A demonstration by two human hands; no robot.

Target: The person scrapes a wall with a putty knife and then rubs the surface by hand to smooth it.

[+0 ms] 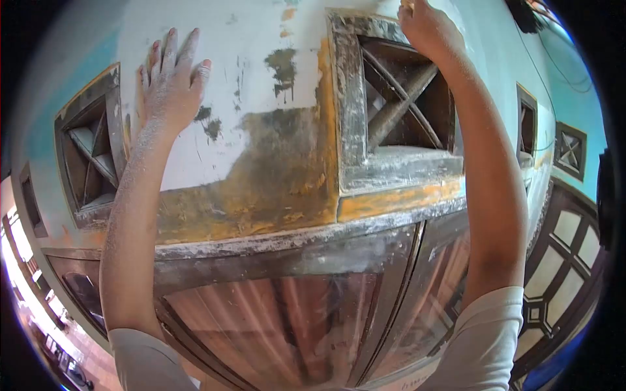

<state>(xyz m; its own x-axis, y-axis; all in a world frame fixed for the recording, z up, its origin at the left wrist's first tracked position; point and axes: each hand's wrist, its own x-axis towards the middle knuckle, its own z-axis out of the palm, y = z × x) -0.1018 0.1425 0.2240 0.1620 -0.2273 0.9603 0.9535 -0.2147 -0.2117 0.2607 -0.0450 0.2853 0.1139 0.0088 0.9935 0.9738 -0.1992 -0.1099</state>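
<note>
Patched wall [261,98], white over brown and ochre, left of the large crossed vent [405,101].
We list: left hand [171,85], dusted pale, left of the large vent, laid against the wall, its grip spread wide; right hand [432,32], at the large vent's upper right corner, fingers curled, cut by the view's edge, so whether its grip holds anything we cannot tell; below the large vent, a scuffed ledge [287,244], then glazed panels [274,326]; far left of it, a smaller crossed vent [88,153].
</note>
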